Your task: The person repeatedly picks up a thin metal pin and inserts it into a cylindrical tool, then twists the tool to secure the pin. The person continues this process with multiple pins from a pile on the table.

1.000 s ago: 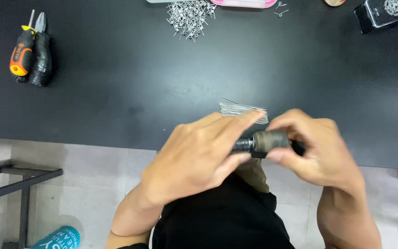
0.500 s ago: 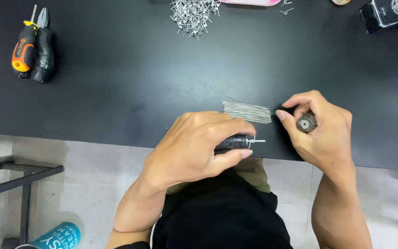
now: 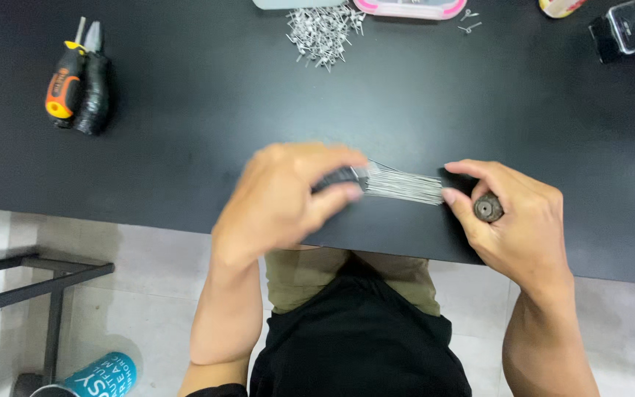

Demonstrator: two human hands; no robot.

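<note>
Head view: left hand [image 3: 281,202] grips a dark handle [image 3: 336,179], its fingers closed, beside the wire bundle [image 3: 404,185] on the bench [image 3: 185,132]. Right hand [image 3: 512,220] pinches 1 round cap [image 3: 488,209]; keeping the handle level with the wires would help.

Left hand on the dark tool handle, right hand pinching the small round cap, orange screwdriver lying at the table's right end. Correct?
Not quite. In the head view the orange screwdriver lies at the table's left end. The rest holds: left hand on the dark tool handle, right hand pinching the small round cap.

Left hand [image 3: 288,198] motion-blurred, hiding most of dark tool [image 3: 339,178]
</note>
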